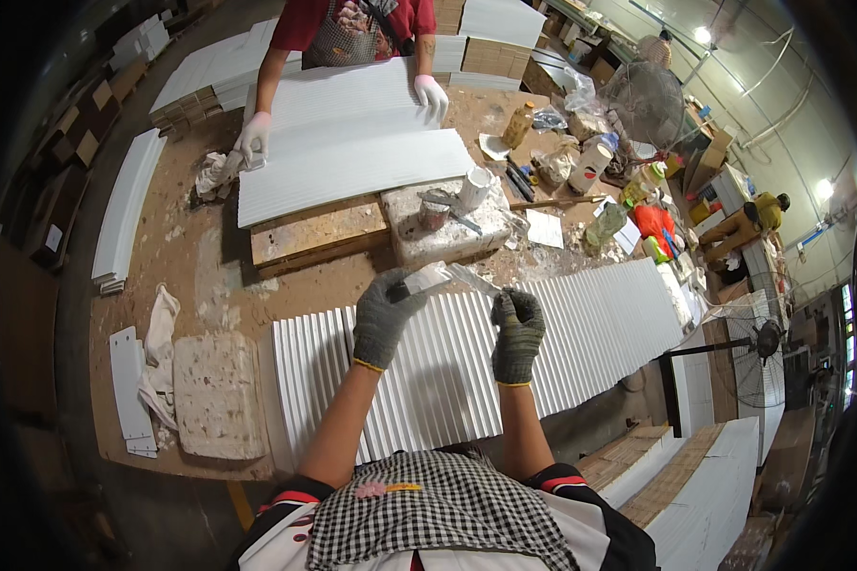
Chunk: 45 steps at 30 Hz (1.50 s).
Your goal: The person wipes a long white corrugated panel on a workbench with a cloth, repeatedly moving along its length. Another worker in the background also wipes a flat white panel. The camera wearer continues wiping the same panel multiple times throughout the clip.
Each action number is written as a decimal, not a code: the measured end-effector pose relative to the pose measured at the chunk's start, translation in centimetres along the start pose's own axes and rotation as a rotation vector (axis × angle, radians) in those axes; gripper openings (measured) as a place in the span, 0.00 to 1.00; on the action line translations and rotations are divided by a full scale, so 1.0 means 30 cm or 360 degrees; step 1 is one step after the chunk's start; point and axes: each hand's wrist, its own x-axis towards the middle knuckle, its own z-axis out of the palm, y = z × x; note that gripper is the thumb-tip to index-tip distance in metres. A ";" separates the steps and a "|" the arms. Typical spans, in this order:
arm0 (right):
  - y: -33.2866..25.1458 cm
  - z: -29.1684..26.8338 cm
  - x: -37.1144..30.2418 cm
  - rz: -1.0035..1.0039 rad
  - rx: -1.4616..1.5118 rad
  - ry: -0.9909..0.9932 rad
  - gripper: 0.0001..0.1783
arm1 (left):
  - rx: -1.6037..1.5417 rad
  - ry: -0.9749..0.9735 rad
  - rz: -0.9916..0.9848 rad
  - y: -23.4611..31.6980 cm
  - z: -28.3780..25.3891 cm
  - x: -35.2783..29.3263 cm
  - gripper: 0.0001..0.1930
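Note:
My left hand (383,322), in a grey knit glove, is closed on the dark handle of a putty knife (427,278) with a broad pale blade. My right hand (518,335), gloved alike, grips a second, narrower putty knife (473,280). The two blades meet or nearly meet between my hands; which one lies on top I cannot tell. Below them a long white ridged panel (600,309) stretches across the near side of the workbench. Just beyond my hands, a white cup (475,187) and a smaller smeared tub (435,210) with a scraper stand on a paint-stained block (411,238).
Across the bench (195,276), a co-worker's white-gloved hands (431,95) rest on white panels (352,176) laid over a wooden block (319,235). A stained foam block (217,395) and a cloth (160,352) lie left. Bottles and clutter crowd the right; a fan (767,340) stands beyond.

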 end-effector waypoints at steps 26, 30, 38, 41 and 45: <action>0.002 -0.097 -0.018 0.0651 0.0513 -0.0234 0.07 | 0.0335 -0.0090 0.0181 0.078 -0.030 -0.138 0.25; 0.017 -0.115 -0.025 0.0393 0.0325 -0.0221 0.08 | 0.0412 -0.0030 0.0183 0.085 -0.040 -0.196 0.26; 0.070 -0.071 0.180 0.0448 0.0104 -0.0478 0.06 | 0.0104 0.0209 0.0200 0.078 -0.114 -0.323 0.25; 0.136 -0.045 0.489 0.0393 0.0244 -0.0270 0.06 | 0.0193 0.0346 0.0108 0.086 -0.169 -0.424 0.27; 0.298 -0.002 0.971 0.0223 -0.0058 -0.0133 0.11 | 0.0262 0.0600 0.0075 0.055 -0.227 -0.561 0.27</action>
